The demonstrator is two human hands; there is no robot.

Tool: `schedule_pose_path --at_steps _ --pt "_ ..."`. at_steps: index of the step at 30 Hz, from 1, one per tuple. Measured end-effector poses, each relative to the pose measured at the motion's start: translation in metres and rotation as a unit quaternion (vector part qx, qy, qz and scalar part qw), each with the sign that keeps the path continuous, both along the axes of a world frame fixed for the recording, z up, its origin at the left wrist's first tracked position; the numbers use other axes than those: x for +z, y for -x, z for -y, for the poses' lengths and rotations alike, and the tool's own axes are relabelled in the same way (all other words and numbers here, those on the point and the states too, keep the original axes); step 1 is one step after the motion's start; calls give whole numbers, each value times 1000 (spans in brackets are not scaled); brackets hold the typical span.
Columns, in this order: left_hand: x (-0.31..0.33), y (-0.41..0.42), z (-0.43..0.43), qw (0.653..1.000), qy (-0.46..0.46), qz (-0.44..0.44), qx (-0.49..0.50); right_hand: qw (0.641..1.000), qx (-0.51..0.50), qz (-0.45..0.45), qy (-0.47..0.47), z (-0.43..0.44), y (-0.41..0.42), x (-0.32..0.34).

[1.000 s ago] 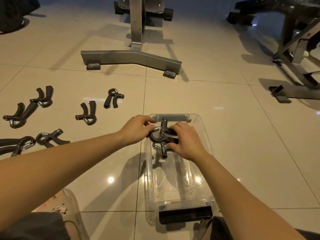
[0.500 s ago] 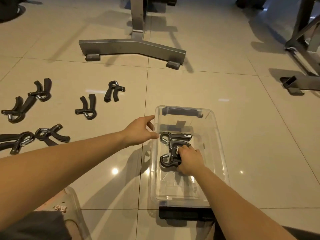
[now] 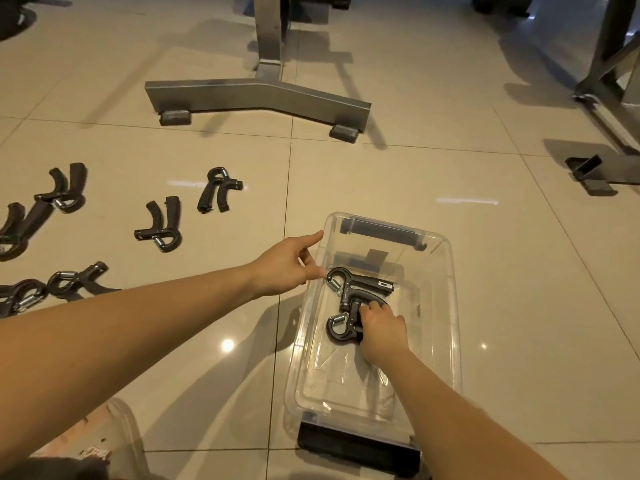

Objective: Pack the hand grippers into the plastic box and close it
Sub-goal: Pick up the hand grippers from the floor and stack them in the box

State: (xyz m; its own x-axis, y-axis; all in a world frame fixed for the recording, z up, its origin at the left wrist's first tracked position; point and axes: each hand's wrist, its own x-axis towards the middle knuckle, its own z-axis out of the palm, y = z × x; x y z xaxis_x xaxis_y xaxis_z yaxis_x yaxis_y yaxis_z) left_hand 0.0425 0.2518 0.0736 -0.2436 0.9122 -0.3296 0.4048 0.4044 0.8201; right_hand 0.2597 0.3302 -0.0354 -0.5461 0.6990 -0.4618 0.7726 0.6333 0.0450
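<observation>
Much of the view is beige tiled floor [image 3: 519,254], where several black spring-loaded hand grippers [image 3: 162,226] lie loose, well left of the clear rectangular plastic box [image 3: 450,341], which stands open-topped. The left grip [image 3: 287,265], fingers straight and holding nothing, meets the box's left rim, probably to steady it. The right grip [image 3: 382,329] curls round the nearer of two nested grippers [image 3: 341,332] on the box's bottom, likely seating it compactly

Warm, dim indoor light, glossy tiled floor [image 3: 450,168] showing small glare spots and pale streaks — soft shadows beside the metal stand base [image 3: 256,95], faint glints on the clear plastic box [image 3: 452,289], wide-angle bowing at edges, lower corners blurred.
</observation>
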Motion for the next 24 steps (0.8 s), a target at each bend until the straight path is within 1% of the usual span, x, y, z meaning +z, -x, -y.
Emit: schedule_pose_path --at_steps 5,8,10,13,16,19,21,24 --pt "7 1 1 999 19 23 -24 1000 15 7 -8 2 2 0" --pt "16 -2 1 998 29 -22 -46 1000 7 -11 -6 2 2 14" --pt "30 5 6 995 31 -76 -55 998 -12 -53 -9 -1 4 31" --pt "68 33 14 975 15 -209 -71 982 -79 -167 -48 -8 14 73" --pt "120 66 25 964 19 -259 -61 951 -119 -268 -102 -11 40 125" --pt "169 93 46 943 26 -323 -75 927 -104 -342 -114 1 83 178" --pt "199 109 66 924 43 -369 -84 921 -81 -367 -108 16 116 207" --pt "226 135 94 906 77 -407 -82 914 -54 -392 -93 37 163 231"
